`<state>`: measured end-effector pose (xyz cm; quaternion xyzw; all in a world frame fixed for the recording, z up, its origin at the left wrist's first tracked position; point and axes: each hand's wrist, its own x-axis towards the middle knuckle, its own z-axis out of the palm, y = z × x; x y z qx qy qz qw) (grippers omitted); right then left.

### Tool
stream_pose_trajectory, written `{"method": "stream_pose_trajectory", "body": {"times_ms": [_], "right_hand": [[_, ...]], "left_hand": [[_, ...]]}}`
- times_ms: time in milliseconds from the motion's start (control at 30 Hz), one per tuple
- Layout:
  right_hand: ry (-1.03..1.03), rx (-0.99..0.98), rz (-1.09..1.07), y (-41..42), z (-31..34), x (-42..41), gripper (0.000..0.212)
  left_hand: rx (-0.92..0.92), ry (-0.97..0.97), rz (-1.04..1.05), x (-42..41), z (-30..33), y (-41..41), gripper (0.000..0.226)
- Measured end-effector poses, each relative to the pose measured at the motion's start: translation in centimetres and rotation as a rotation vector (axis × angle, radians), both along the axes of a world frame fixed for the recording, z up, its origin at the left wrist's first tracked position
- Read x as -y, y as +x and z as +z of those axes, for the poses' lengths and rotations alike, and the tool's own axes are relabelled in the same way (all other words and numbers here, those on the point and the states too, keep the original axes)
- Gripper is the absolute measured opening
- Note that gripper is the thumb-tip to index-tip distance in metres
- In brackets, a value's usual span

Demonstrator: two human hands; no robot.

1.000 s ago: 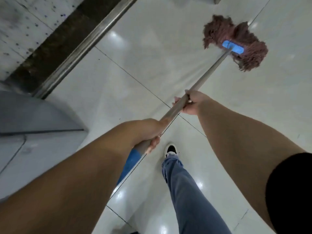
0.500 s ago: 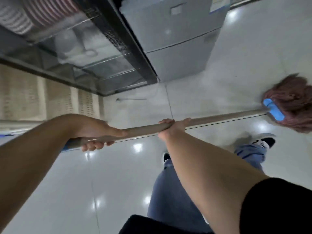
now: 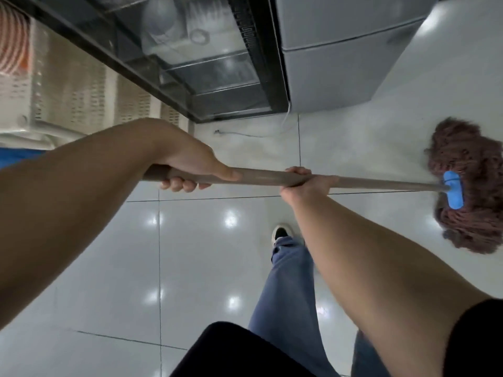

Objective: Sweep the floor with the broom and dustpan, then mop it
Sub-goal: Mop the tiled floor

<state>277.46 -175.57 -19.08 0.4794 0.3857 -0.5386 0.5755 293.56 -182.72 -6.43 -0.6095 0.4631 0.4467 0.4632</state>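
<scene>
One glossy white tiled floor [image 3: 190, 268] fills most of the view, its dark grout lines crossing under the person. Above it stand one glass-fronted black cabinet [image 3: 217, 77] and one grey appliance [image 3: 340, 63], both cut off at the top; the cabinet's contents are blurred and hard to make out. One mop [image 3: 381, 184] lies nearly level across the view, its brown stringy head [image 3: 468, 159] with one blue clamp [image 3: 453, 189] resting on the floor at the right edge. Two hands hold the pole: the left hand [image 3: 190, 167] has its grip wrapped round the near end, the right hand [image 3: 304, 183] has its grip closed round the middle. One shoe [image 3: 280, 234] shows; the other foot is hidden. Against half a second ago, the cabinet and appliance sit nearer, and the second shoe has gone from sight.
</scene>
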Motion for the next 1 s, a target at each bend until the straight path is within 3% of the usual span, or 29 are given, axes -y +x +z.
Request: {"method": "stream_pose_trajectory", "body": {"times_ms": [100, 267, 467, 600, 767, 900, 1000], "right_hand": [[0.004, -0.061, -0.019, -8.9, -1.7, -1.1, 0.058], [0.02, -0.189, -0.081, -26.7, -5.0, -4.9, 0.043], [0.054, -0.407, -0.163, -49.7, -8.3, -11.3, 0.035], [0.186, -0.504, -0.161, -59.5, -10.1, -15.7, 0.027], [0.328, -0.463, -0.079, -59.4, -11.5, -20.7, 0.031], [0.343, -0.448, 0.072, -53.2, -11.5, -23.6, 0.031], [0.303, -0.415, 0.156, -45.6, -11.0, -24.9, 0.028]], "left_hand": [[-0.048, 0.103, -0.052, -0.9, -0.7, -9.9, 0.06], [-0.139, 0.101, -0.139, -4.8, -4.7, -27.8, 0.06], [-0.341, 0.108, -0.078, -11.1, -10.2, -50.6, 0.053], [-0.432, 0.165, 0.038, -15.3, -13.1, -60.0, 0.044], [-0.41, 0.2, -0.021, -20.6, -14.2, -60.1, 0.053], [-0.43, 0.198, 0.106, -25.1, -13.9, -53.0, 0.052], [-0.362, 0.169, 0.089, -26.9, -12.8, -45.4, 0.057]]}}
